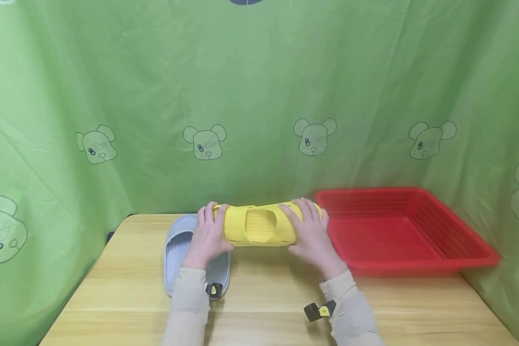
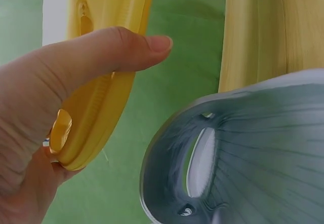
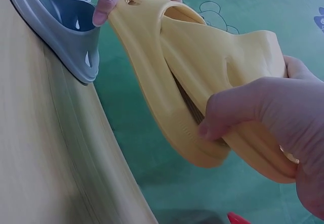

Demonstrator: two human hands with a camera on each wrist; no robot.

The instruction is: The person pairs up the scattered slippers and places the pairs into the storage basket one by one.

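Note:
Two yellow slippers overlap each other, raised above the table between both hands. My left hand (image 1: 208,235) grips one yellow slipper (image 3: 144,82) at its left end, its thumb along the side. The other yellow slipper (image 3: 202,51) is held by my right hand (image 1: 311,235), whose thumb presses at the edge near where the two meet. Under the left forearm, grey-blue slippers (image 1: 175,250) lie on the table, partly hidden by that hand and sleeve. The left wrist view shows a grey-blue slipper (image 2: 268,138) up close, apart from the left thumb.
A red plastic basket (image 1: 424,265) with low slatted walls stands at the right of the wooden table (image 1: 108,288). Behind the table and along its sides hangs a green curtain (image 1: 259,86) printed with bear heads.

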